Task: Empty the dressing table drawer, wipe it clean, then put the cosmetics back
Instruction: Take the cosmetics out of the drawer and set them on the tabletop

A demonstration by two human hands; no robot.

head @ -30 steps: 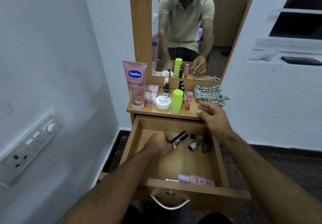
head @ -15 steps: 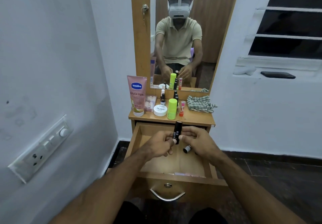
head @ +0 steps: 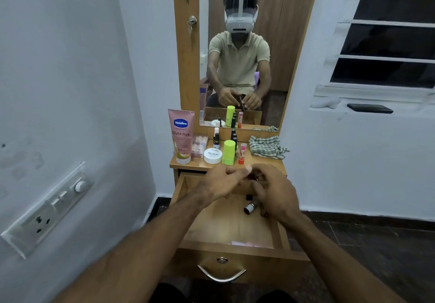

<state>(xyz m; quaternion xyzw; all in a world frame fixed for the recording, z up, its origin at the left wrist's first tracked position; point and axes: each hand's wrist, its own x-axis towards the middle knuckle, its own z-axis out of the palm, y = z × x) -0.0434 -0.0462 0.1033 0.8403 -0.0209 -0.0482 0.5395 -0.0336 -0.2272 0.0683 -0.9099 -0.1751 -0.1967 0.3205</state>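
Observation:
The wooden drawer of the dressing table stands pulled out. Above it my left hand and my right hand meet and together hold a black tube, mostly hidden by my fingers. A small silver-capped bottle lies in the drawer under my right hand, with other small items hidden beside it. A pink item shows at the drawer's front wall. On the tabletop stand a pink Vaseline tube, a white nail polish jar, a green stick and a red lip balm.
A checked cloth lies on the tabletop's right. The mirror reflects a seated person. A switch panel is on the left wall. A dark phone lies on the window sill at right. The drawer has a metal handle.
My left hand lifted the black tube out of the drawer, and my right hand left the table edge and joined it. Both hands now close around the tube; the view tilted upward.

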